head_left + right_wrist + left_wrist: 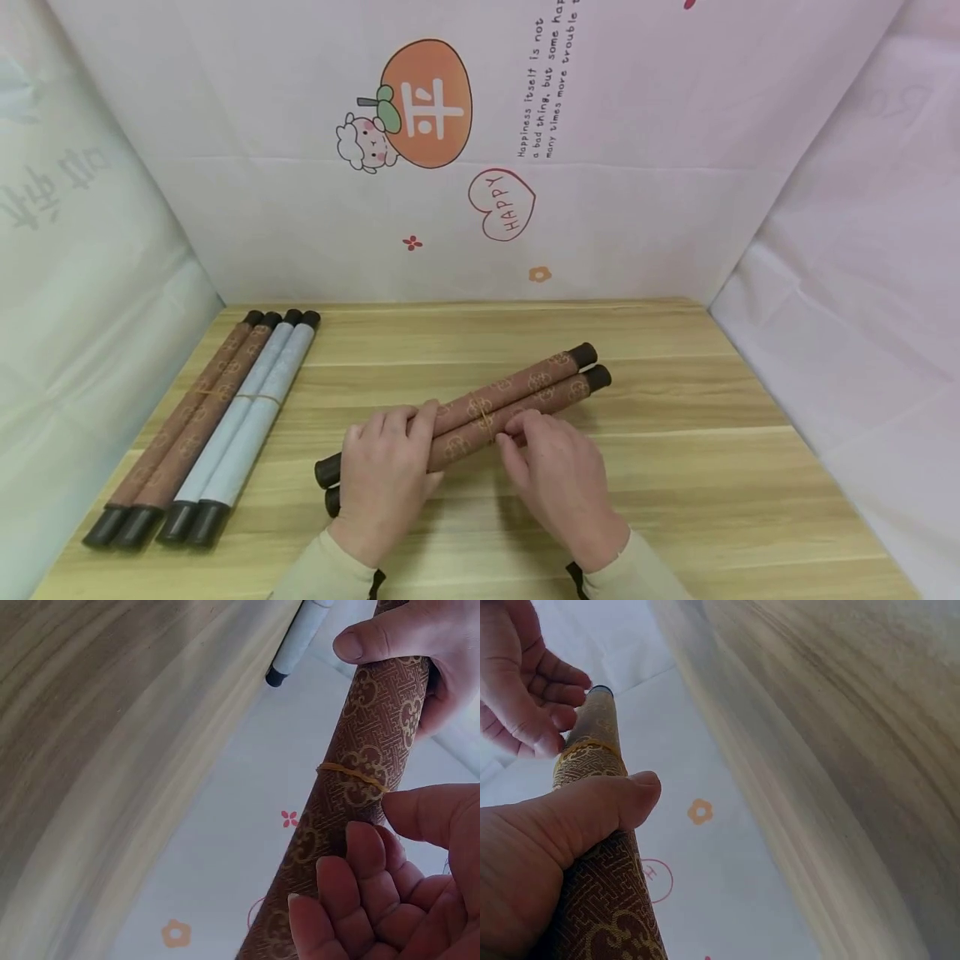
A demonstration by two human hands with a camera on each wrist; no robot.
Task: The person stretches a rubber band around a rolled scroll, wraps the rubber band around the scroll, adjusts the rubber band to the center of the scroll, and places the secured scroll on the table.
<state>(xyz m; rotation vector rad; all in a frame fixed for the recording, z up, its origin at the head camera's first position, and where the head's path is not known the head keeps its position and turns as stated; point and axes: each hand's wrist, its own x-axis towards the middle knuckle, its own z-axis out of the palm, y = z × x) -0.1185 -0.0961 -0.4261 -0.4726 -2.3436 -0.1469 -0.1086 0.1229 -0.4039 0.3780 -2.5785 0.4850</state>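
Two brown scrolls (459,447) with gold patterning and black end knobs lie side by side, slanting up to the right over the table. My left hand (386,471) grips the pair near its lower left end, thumb across the near scroll in the left wrist view. A thin yellow rubber band (352,774) runs round the scrolls near their middle. There my right hand (561,475) pinches at the band's edge, its thumb tip right at it in the right wrist view and the other fingers curled beside the patterned surface.
To the left on the wooden table (675,467) lie another banded pair of brown scrolls (187,425) and a banded pair of pale blue scrolls (251,425), parallel and close together. White printed cloth (285,217) rises at the back and both sides.
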